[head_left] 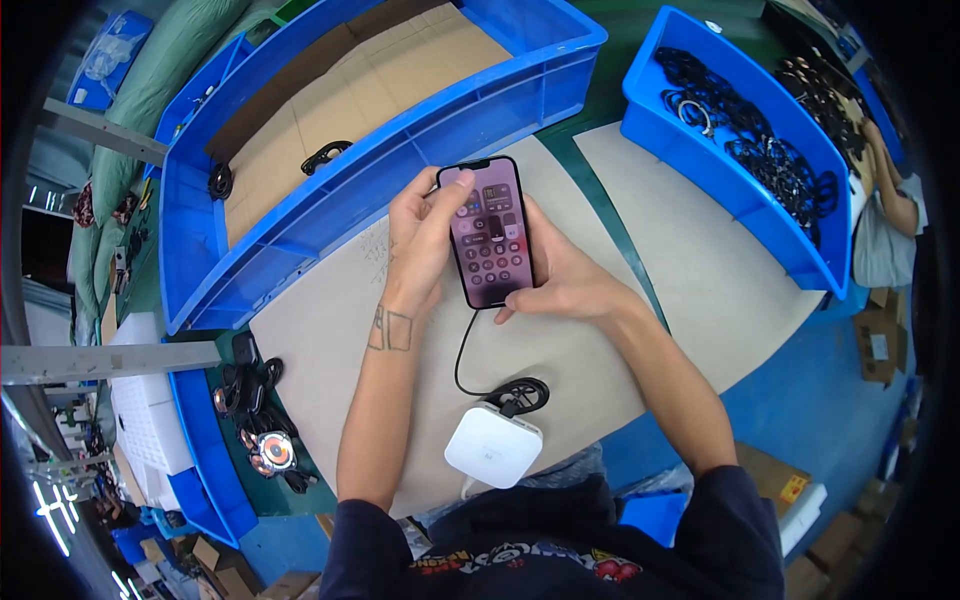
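Observation:
A smartphone [492, 235] with a lit, purplish screen of round and square icons is held upright between both hands. My left hand [420, 240] is closed around its left side, the thumb resting on the upper left of the screen. Gripping the lower right side is my right hand [565, 275], its thumb at the bottom edge. From beneath the phone a thin black cable [459, 360] runs down to a small coil [528, 393]. That coil lies against a white square box-shaped device [493, 447] near my body, where a black plug sits at its edge.
Beyond my hands stands a large blue crate [420, 150] lined with cardboard, holding two black cable bundles. A smaller blue bin [735, 190] at right is full of black cables. Cables and a round orange-lit device [273, 453] lie at left. Another person [895, 215] works at far right.

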